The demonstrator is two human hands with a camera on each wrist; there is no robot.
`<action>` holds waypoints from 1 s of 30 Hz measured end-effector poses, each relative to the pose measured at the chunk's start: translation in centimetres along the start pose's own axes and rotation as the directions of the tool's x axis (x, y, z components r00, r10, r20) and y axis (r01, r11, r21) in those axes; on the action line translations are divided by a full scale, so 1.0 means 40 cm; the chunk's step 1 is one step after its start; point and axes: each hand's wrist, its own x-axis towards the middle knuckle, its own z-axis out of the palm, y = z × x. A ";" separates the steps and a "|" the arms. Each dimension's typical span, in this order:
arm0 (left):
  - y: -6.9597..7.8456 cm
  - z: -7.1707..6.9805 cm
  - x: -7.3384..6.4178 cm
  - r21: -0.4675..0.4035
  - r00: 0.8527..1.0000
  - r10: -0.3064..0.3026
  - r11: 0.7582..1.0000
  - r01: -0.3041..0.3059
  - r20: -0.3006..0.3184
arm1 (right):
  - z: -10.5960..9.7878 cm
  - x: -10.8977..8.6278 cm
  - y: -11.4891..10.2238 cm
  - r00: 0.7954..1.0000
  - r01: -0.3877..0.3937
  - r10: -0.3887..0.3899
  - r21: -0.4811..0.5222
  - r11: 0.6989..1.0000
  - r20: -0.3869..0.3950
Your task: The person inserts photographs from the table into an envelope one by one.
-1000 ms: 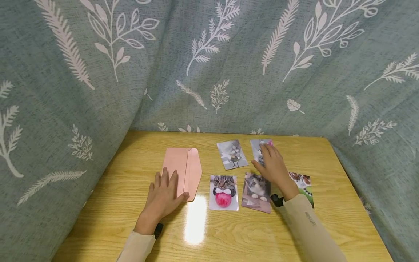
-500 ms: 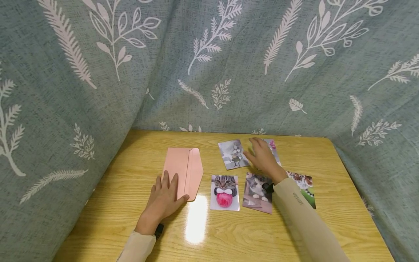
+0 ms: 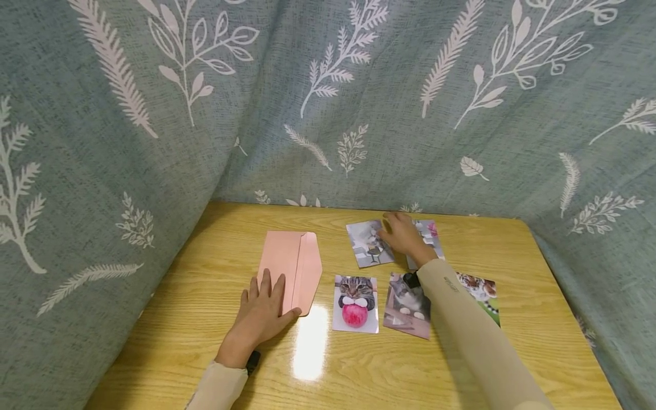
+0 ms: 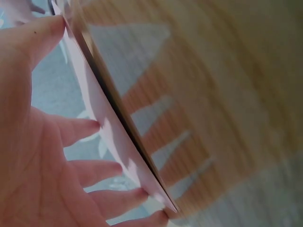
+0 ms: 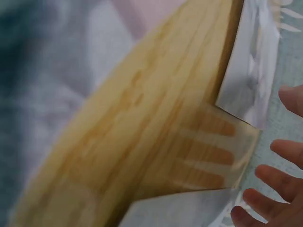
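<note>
A pink envelope lies at the left, its flap side to the right. My left hand rests on its near part, fingers spread and thumb near the lower edge; the left wrist view shows the fingertips against the envelope. My right hand reaches across to the back row, its fingertips right at the edge of a grey picture card. Under that hand and wrist, a second picture card with a pink patch is partly hidden. In the right wrist view the fingers are spread, holding nothing.
In the front row lie a cat card with a pink ball, a grey-and-white cat card partly under the right wrist, and a tiger card partly behind the sleeve. A patterned curtain borders the wooden table.
My right hand has moved left from the back right card toward the back left card, uncovering the pink patch. My left hand stays on the envelope. The cards lie as before.
</note>
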 end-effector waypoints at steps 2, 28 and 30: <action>0.000 0.001 -0.001 -0.001 1.000 -0.001 1.000 0.001 0.001 | 0.005 0.008 0.005 0.999 -0.016 0.016 -0.006 1.000 0.037; -0.002 0.002 0.000 -0.011 1.000 -0.001 1.000 0.001 -0.003 | 0.026 0.037 0.002 0.998 -0.039 0.042 0.082 0.996 -0.039; -0.003 0.003 0.002 -0.013 1.000 -0.002 1.000 0.002 0.002 | 0.024 0.032 -0.002 0.997 -0.046 0.056 0.169 0.985 -0.059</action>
